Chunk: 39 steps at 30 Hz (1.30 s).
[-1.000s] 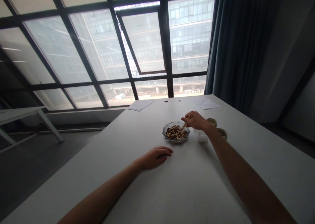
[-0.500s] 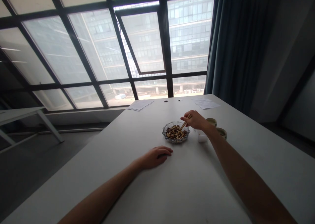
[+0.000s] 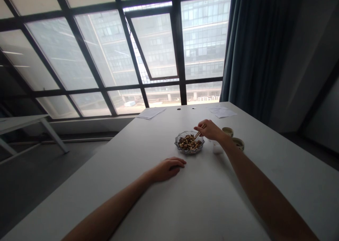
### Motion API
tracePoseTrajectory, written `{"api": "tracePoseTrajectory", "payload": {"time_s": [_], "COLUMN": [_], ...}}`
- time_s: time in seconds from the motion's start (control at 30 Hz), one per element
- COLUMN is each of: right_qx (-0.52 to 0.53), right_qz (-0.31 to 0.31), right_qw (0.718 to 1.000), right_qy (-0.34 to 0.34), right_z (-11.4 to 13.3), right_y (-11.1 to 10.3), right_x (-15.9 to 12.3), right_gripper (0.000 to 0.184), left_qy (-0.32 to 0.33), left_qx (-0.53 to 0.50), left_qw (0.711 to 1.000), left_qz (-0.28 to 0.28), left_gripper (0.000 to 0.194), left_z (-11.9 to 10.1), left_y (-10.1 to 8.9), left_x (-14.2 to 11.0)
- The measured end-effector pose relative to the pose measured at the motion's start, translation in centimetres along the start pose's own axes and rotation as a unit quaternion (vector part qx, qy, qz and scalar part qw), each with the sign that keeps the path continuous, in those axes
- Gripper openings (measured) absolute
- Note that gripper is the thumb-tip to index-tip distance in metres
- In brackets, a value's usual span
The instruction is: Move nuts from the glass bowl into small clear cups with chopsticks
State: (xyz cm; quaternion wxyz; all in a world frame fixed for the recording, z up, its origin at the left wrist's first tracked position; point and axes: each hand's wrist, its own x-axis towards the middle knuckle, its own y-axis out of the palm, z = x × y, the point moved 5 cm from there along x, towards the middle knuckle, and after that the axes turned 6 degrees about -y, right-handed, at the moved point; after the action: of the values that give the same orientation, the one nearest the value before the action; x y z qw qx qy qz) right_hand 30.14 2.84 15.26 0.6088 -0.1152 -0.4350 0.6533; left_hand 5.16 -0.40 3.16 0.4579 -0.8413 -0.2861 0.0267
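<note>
A pair of chopsticks (image 3: pixel 197 134) is held in my right hand (image 3: pixel 209 129), fingers closed round them. Their tips reach down into the mixed nuts (image 3: pixel 188 142) at the right side of a scalloped glass bowl (image 3: pixel 177 146). Whether the tips grip a nut is too small to tell. My left hand (image 3: pixel 169 168) rests on the white table just in front of the bowl, holding nothing, its fingers stretched out and the thumb apart. Partly behind my right wrist stand a small white container (image 3: pixel 217 148) and two greenish bowls, the nearer one (image 3: pixel 238 143) and the farther one (image 3: pixel 227 130).
Sheets of paper lie at the far left (image 3: pixel 150 113) and far right (image 3: pixel 222 111) of the white table (image 3: pixel 169 212). Beyond it are large windows (image 3: pixel 155 46) and a blue curtain (image 3: pixel 254 57). Another table (image 3: pixel 23 122) stands to the left.
My right hand and the chopsticks have shifted very slightly, with the tips still among the nuts. The left hand has stayed in place.
</note>
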Motion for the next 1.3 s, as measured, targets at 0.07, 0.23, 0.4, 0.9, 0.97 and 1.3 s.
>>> {"api": "tracePoseTrajectory", "payload": {"time_s": [0.07, 0.23, 0.4, 0.9, 0.97, 1.3], "right_qx": [0.012, -0.009, -0.012, -0.023, -0.008, 0.100], "right_qz": [0.009, 0.012, -0.005, -0.208, -0.229, -0.262], "right_qw": [1.000, 1.000, 1.000, 0.969, 0.960, 0.948], "right_qy": [0.006, 0.001, -0.005, 0.132, 0.161, 0.150], "right_z": [-0.2, -0.3, 0.0, -5.1, -7.1, -8.9], "right_y": [0.3, 0.4, 0.0, -10.6, -11.2, -10.0], "right_x": [0.1, 0.1, 0.0, -3.2, -3.4, -2.3], "right_gripper": [0.034, 0.042, 0.043, 0.035, 0.035, 0.038], "left_qy": [-0.001, 0.002, 0.002, -0.001, -0.002, -0.002], "left_qx": [0.002, 0.007, 0.012, 0.014, 0.013, 0.005], "left_qw": [1.000, 1.000, 1.000, 1.000, 1.000, 1.000], "left_qz": [0.002, 0.004, 0.005, 0.005, 0.005, 0.005], "left_gripper": [0.027, 0.028, 0.028, 0.028, 0.028, 0.027], "left_z": [0.0, 0.2, 0.4, 2.3, 2.4, 2.3], "left_y": [0.0, 0.1, 0.2, 0.3, 0.3, 0.4], "left_x": [0.0, 0.0, 0.0, -0.7, -0.8, -0.5]}}
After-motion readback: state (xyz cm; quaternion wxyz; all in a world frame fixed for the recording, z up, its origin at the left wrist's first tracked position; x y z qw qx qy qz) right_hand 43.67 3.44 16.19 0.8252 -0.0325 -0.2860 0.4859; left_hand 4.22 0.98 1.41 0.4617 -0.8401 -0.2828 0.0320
